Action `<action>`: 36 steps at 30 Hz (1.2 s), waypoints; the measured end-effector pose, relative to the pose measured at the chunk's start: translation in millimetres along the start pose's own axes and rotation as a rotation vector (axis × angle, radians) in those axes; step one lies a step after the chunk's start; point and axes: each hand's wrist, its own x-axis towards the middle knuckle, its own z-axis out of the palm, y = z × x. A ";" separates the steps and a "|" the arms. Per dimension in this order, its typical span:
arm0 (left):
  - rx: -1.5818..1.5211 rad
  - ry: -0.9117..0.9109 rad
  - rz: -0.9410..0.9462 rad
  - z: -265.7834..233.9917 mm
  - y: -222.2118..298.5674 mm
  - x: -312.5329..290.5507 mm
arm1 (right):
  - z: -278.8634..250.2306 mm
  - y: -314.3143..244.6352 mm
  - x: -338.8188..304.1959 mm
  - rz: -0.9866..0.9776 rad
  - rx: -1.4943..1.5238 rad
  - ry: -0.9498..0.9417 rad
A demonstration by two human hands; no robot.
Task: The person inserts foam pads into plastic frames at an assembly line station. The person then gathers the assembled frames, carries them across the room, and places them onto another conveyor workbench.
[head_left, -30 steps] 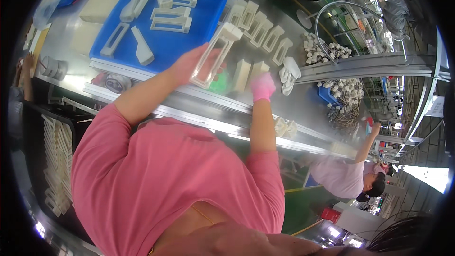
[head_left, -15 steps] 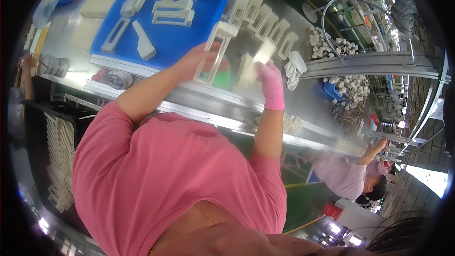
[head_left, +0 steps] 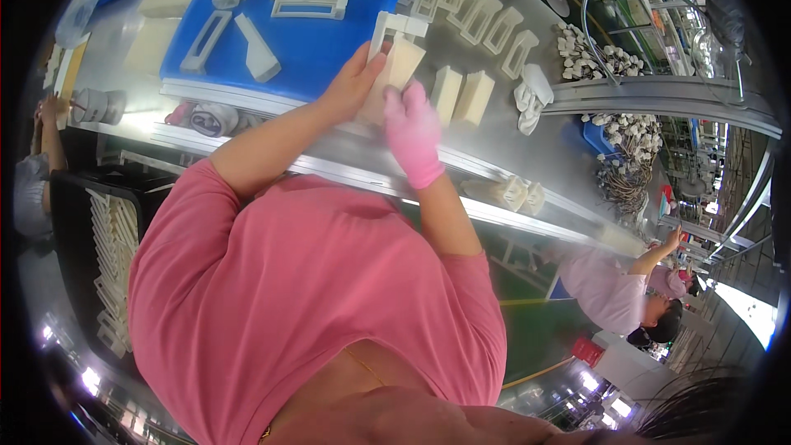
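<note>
White plastic frame (head_left: 394,49) in both hands (head_left: 387,103), blue tray (head_left: 329,41) holding frames

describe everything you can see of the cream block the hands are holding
The cream block is a flat, pale slab, matt like foam or plastic, tilted on edge above the steel table near the blue tray. A white frame piece sits against its top. The bare left hand grips its left side; the pink-gloved right hand presses its lower right face. Its lower part is hidden behind the hands. Similar blocks stand to its right.
</note>
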 end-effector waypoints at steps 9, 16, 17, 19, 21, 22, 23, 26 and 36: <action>0.047 -0.090 0.075 1.2 1.8 -0.4 | -1.6 4.6 1.2 -0.038 0.019 -0.006; 0.060 -0.081 0.026 2.1 0.6 1.3 | -5.6 5.9 2.9 0.005 0.083 -0.003; 0.059 -0.086 0.023 3.4 0.5 1.0 | -7.1 7.4 5.2 0.007 0.042 -0.040; 0.054 -0.094 0.029 5.2 1.4 0.3 | -9.4 7.1 6.5 0.012 0.000 -0.076; 0.036 -0.077 0.018 4.3 0.5 -0.5 | -11.7 2.1 7.9 0.089 -0.076 -0.144; 0.017 -0.064 0.009 4.8 0.0 1.1 | -13.0 -3.3 9.2 0.092 -0.081 -0.137; 0.014 -0.071 0.009 4.5 1.4 2.5 | -12.6 -10.9 9.8 0.017 -0.009 -0.002; -0.348 -0.058 -0.342 -2.4 16.7 4.6 | -16.2 2.0 20.7 -0.103 0.059 0.164; -0.261 -0.066 -0.379 -6.9 10.1 8.4 | 45.2 107.9 41.8 -0.099 -0.645 -0.594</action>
